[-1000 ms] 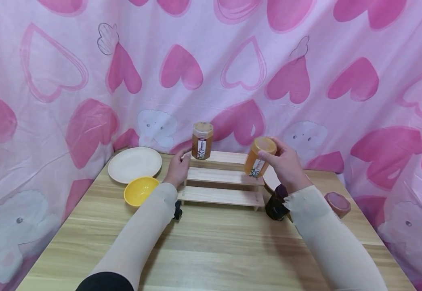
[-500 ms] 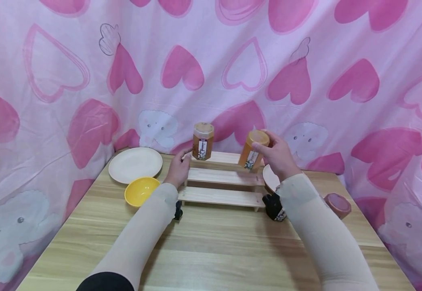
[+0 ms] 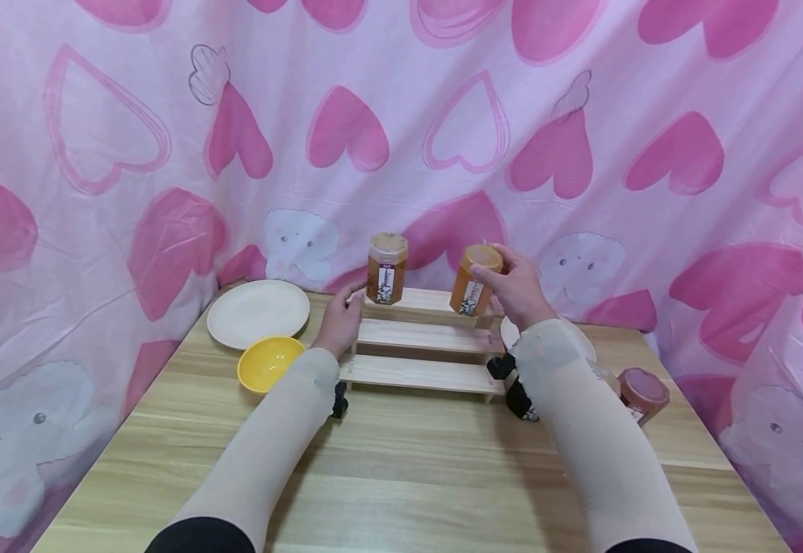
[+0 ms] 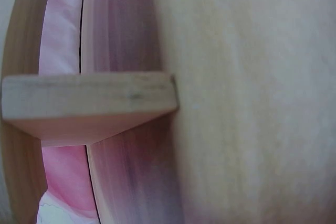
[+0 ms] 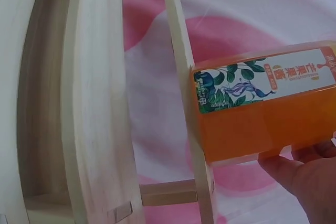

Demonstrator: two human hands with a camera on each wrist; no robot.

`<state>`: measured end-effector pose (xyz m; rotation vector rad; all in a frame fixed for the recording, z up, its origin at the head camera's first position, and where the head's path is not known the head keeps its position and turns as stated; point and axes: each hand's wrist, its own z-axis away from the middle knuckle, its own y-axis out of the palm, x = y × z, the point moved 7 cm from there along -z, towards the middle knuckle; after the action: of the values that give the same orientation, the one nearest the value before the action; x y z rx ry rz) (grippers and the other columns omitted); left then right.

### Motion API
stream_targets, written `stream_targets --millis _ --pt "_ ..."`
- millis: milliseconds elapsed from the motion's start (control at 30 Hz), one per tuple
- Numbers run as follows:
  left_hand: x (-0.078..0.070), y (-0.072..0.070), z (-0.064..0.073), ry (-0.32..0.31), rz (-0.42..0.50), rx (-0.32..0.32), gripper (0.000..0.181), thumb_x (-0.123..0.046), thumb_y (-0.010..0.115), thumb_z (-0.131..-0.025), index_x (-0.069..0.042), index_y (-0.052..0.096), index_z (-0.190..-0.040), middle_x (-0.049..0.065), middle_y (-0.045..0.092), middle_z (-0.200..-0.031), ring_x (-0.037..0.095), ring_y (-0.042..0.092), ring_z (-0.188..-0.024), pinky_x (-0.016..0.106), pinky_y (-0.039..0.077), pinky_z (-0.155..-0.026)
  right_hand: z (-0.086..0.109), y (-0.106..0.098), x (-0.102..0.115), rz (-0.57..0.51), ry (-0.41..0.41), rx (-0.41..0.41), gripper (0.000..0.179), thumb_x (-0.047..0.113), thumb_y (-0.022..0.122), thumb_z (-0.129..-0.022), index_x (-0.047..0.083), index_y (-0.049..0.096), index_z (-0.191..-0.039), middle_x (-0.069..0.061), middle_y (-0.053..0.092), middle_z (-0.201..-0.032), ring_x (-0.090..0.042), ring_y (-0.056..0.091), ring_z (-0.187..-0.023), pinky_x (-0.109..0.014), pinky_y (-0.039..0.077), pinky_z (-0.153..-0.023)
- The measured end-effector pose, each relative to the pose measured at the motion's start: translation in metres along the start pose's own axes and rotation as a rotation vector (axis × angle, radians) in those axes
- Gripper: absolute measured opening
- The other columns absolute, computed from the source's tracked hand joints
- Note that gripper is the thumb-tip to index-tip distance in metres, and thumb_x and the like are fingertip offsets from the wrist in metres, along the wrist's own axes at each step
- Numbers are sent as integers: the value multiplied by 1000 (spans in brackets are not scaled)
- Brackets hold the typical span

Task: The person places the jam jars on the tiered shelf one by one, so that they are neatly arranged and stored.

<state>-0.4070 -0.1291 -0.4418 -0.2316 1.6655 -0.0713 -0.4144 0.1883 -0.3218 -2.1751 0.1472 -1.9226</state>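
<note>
Head view, near to far: on the wooden worktop (image 3: 422,476), the right sleeve (image 3: 591,430) partly blocks a dark jar (image 3: 520,401) and a pale item of uncertain kind; one red jar (image 3: 643,392) sits just right of these, its label unreadable. One yellow bowl (image 3: 270,365) is at left.

Beyond stands one three-tier wooden rack (image 3: 422,371). Two white plates: one (image 3: 258,313) far left behind the bowl, one (image 3: 581,342) far right, partly hidden by the arm.

Right hand (image 3: 522,288): grip clasped round one orange jar (image 3: 466,296), tilted, base at the right of the top shelf. Right wrist view: peacock label, large characters beginning 芒果 (mango), smaller print illegible. Left hand (image 3: 339,321): at the rack's left end; cannot tell whether its grip holds the rack.

One brown jar (image 3: 386,280) stands upright on the top shelf, left; its label is unreadable. Farthest: pink heart-printed cloth (image 3: 401,115).
</note>
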Motion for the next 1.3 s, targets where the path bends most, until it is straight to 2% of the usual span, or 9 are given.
stream_targets --millis 133,267,467,600,833,900,1000,1300 --pt "1 1 0 -7 5 7 46 -39 45 -113 -25 52 -156 21 61 -135 33 58 -115 51 48 -102 -5 0 -4 -8 4 9 65 31 74 -101 23 47 -159 -9 59 -146 -25 56 -134 -44 41 -119" --pt "3 1 -2 -12 7 11 45 -41 44 -112 -29 52 -156 31 58 -120 33 58 -102 46 49 -93 -7 2 -3 -18 1 22 62 29 72 -102 23 47 -159 -10 57 -149 -25 54 -137 -44 40 -121" --pt "2 -2 -3 -12 7 1 46 -39 44 -113 -26 51 -156 30 59 -121 38 59 -106 46 49 -91 -5 5 1 -29 19 45 63 25 68 -105 22 42 -162 -14 52 -155 -28 50 -142 -50 36 -123" --pt "2 -2 -2 -13 2 -4 45 -37 44 -113 -26 52 -156 30 59 -120 39 59 -107 46 49 -91 -15 4 -10 -35 10 43 64 29 69 -104 25 42 -162 -12 53 -154 -28 50 -141 -51 36 -123" --pt "-1 0 0 -16 -11 4 46 -40 44 -113 -26 51 -157 10 59 -143 35 57 -122 52 48 -105 -20 1 -15 -36 32 70 64 29 67 -105 29 40 -163 -13 50 -157 -31 48 -144 -54 36 -123" --pt "0 0 0 -19 -7 3 46 -40 44 -113 -27 51 -156 9 58 -145 36 57 -125 53 47 -107 -21 0 -16 -38 35 82 65 27 66 -106 27 38 -164 -13 49 -158 -31 47 -145 -54 35 -123" --pt "0 0 -1 -17 -5 1 46 -40 44 -113 -27 52 -156 10 58 -146 38 56 -126 54 47 -107 -21 -1 -16 -45 41 89 65 26 66 -106 25 37 -164 -11 49 -157 -30 47 -145 -53 35 -123" --pt "0 1 -1 -9 3 9 45 -37 44 -113 -27 52 -156 26 60 -129 42 57 -118 50 48 -100 -18 0 -15 -39 52 112 65 27 64 -107 28 36 -165 -11 47 -160 -31 43 -148 -55 31 -125"
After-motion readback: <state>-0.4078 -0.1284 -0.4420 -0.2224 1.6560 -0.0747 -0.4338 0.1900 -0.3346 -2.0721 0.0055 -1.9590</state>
